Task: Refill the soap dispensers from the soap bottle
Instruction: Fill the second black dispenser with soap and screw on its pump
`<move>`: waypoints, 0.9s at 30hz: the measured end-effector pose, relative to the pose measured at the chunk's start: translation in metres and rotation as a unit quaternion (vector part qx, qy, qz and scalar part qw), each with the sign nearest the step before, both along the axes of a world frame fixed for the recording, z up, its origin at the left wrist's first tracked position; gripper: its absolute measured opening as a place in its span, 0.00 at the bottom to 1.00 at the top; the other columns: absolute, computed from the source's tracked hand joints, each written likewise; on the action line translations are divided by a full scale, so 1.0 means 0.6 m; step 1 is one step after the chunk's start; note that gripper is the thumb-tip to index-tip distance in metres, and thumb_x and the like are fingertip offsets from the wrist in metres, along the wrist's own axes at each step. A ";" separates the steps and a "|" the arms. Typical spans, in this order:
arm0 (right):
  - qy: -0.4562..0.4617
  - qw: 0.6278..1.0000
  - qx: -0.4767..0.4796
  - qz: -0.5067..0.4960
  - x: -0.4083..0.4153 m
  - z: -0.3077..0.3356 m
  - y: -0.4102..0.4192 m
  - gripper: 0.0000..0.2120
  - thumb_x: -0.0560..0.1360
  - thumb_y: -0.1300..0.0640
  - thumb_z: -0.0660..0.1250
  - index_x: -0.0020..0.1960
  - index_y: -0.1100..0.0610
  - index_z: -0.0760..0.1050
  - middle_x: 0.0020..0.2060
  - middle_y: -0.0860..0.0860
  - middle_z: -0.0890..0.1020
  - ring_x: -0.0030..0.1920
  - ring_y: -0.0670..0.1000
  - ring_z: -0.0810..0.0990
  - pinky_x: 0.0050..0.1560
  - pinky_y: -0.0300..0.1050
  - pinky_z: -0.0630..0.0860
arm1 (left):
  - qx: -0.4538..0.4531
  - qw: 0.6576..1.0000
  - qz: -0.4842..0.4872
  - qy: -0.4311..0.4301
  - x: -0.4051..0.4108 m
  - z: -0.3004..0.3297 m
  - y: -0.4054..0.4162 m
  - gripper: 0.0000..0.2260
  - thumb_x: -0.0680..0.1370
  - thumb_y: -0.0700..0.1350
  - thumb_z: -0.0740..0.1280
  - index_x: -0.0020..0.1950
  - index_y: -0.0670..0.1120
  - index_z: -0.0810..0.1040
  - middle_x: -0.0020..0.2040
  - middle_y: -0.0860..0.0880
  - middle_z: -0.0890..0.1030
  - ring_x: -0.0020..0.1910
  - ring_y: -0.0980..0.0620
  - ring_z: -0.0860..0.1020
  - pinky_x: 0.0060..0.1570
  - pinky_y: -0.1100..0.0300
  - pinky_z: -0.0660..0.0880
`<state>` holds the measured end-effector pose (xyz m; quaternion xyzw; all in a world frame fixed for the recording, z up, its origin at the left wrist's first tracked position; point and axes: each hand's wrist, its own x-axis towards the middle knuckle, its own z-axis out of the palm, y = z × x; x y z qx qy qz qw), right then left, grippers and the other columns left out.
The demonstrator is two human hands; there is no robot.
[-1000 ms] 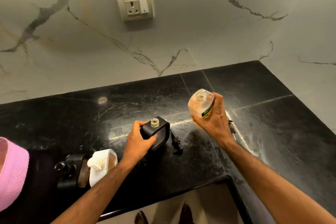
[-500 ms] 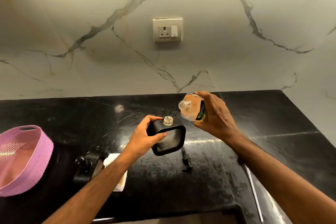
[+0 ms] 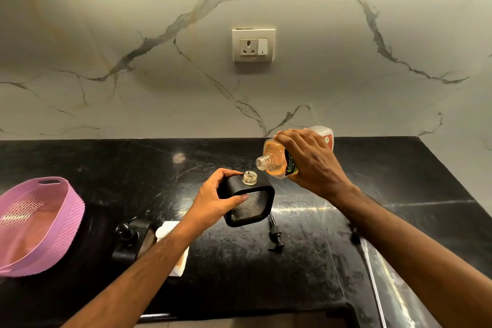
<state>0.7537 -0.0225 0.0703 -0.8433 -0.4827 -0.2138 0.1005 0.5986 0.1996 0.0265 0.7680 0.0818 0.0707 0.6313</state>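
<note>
My left hand [image 3: 213, 201] grips a square black soap dispenser [image 3: 250, 205] with a clear textured front and an open threaded neck, held above the black counter. My right hand [image 3: 310, 162] holds the clear soap bottle [image 3: 274, 161] of orange liquid, tipped down to the left. Its open mouth hangs just above and right of the dispenser's neck. No liquid is seen flowing. The dispenser's black pump [image 3: 275, 234] lies on the counter below it. A white dispenser [image 3: 170, 229] and a second black dispenser [image 3: 127, 237] rest by my left forearm, partly hidden.
A pink woven basket [image 3: 53, 221] sits at the counter's left end. The black stone counter [image 3: 399, 181] meets a marble wall with a socket [image 3: 253, 45]. The counter's front edge runs along the bottom, with a metal strip [image 3: 372, 269] to the right.
The soap bottle has tipped further over, its mouth now pointing down-left over the dispenser neck. My view has lifted a little toward the wall; both hands hold the same things.
</note>
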 end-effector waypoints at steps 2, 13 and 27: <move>-0.006 1.000 -0.012 0.000 0.001 -0.001 0.000 0.39 0.66 0.50 0.81 0.72 0.54 0.69 0.69 0.53 0.75 0.68 0.57 0.74 0.72 0.59 0.67 | -0.001 1.000 -0.002 -0.003 0.001 -0.002 -0.001 0.20 0.72 0.40 0.79 0.60 0.52 0.77 0.55 0.54 0.82 0.54 0.58 0.81 0.51 0.61 0.81; -0.046 0.998 -0.042 -0.002 0.008 -0.003 0.003 0.40 0.68 0.51 0.80 0.74 0.53 0.65 0.70 0.54 0.75 0.70 0.59 0.73 0.73 0.62 0.66 | -0.003 1.000 -0.016 -0.005 0.005 -0.008 -0.004 0.20 0.72 0.39 0.78 0.60 0.52 0.77 0.57 0.52 0.82 0.55 0.56 0.81 0.55 0.56 0.81; -0.080 0.994 -0.071 -0.006 0.015 0.002 0.006 0.38 0.69 0.54 0.79 0.75 0.53 0.66 0.72 0.56 0.73 0.71 0.62 0.72 0.74 0.64 0.65 | -0.014 1.000 -0.018 0.000 0.007 -0.015 -0.004 0.21 0.72 0.41 0.78 0.61 0.54 0.77 0.57 0.54 0.81 0.57 0.55 0.81 0.55 0.56 0.81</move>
